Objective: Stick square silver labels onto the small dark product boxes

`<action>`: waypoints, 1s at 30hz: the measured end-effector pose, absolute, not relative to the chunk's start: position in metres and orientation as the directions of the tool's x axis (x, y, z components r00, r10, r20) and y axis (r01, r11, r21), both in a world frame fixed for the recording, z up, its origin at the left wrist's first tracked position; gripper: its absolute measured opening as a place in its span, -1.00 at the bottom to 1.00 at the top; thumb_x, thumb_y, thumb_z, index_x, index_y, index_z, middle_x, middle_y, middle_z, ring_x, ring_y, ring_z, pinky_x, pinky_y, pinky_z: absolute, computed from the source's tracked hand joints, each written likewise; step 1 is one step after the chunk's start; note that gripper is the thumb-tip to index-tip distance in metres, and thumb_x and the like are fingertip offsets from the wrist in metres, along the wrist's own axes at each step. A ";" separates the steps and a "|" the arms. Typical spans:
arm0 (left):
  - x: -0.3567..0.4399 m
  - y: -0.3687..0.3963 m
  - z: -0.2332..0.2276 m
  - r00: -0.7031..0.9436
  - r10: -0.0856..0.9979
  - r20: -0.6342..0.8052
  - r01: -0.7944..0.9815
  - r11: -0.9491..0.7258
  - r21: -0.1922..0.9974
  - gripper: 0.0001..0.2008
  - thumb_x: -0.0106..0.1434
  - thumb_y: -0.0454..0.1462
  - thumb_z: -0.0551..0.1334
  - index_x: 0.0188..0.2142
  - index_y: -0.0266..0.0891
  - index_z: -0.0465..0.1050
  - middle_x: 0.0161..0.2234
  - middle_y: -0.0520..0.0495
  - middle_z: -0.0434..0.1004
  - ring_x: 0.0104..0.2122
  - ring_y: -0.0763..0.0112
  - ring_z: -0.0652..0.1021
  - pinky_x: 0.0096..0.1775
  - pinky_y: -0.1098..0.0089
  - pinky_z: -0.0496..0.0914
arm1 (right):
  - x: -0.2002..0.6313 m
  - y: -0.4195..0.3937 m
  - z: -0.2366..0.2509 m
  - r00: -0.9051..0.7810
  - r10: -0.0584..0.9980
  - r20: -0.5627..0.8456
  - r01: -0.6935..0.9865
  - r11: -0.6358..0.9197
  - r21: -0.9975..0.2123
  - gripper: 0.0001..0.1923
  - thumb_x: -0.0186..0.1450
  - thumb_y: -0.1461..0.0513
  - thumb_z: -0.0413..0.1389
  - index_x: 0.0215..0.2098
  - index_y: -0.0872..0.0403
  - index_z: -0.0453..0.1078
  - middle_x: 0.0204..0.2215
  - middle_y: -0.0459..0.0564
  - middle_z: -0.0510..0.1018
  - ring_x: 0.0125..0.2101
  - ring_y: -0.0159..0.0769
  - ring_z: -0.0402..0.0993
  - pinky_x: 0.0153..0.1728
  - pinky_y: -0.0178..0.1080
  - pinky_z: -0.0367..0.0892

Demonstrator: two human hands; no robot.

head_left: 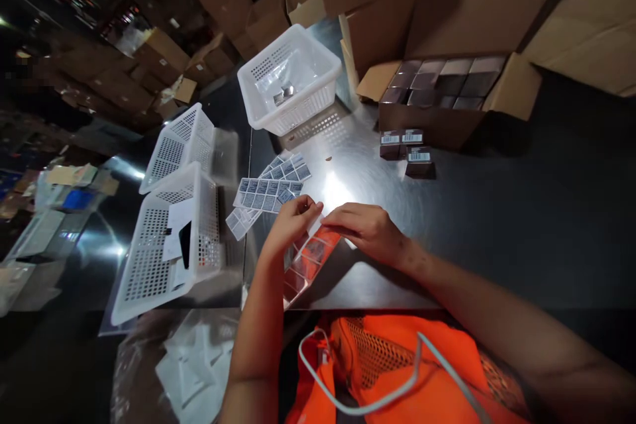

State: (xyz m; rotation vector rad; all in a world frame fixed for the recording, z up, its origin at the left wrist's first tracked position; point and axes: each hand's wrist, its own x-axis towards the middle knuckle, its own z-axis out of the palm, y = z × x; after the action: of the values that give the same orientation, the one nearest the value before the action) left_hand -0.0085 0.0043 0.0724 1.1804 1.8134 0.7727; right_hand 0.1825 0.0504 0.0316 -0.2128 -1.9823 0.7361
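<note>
My left hand (293, 220) and my right hand (366, 229) meet over a glossy label sheet (309, 260) that lies at the near edge of the steel table (497, 225). The left fingertips pinch at the sheet's upper corner, and the right hand lies flat on its top edge. The sheet reflects my orange vest. Just beyond the left hand lie more sheets of barcode labels (271, 191), overlapping one another. Further right, three small dark boxes (408, 150) with white barcode stickers stand on the table.
An open carton (442, 101) of dark boxes stands at the back right. A white basket (288, 79) sits at the back centre, two more white baskets (173, 225) at the left. Cardboard cartons are stacked behind. Plastic bags (193, 364) lie low at the left.
</note>
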 end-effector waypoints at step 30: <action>-0.058 0.025 0.050 -0.459 0.861 0.220 0.850 0.354 0.391 -0.39 -0.09 -0.21 0.56 -0.04 -0.24 0.49 -0.07 -0.29 0.54 0.05 -0.12 0.48 0.12 -0.06 0.33 | 0.198 0.068 0.069 -0.347 0.938 -0.006 -0.327 -0.127 -0.936 -0.51 -0.02 -0.12 0.49 -0.37 0.02 0.52 -0.37 -0.07 0.63 -0.46 -0.33 0.50 -0.45 -0.28 0.43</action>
State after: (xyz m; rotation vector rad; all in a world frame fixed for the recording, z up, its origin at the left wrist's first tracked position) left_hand -0.0580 0.0246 0.0496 1.6209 2.5646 0.7175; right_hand 0.1981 0.0683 0.0692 -0.8039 -1.1431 1.6566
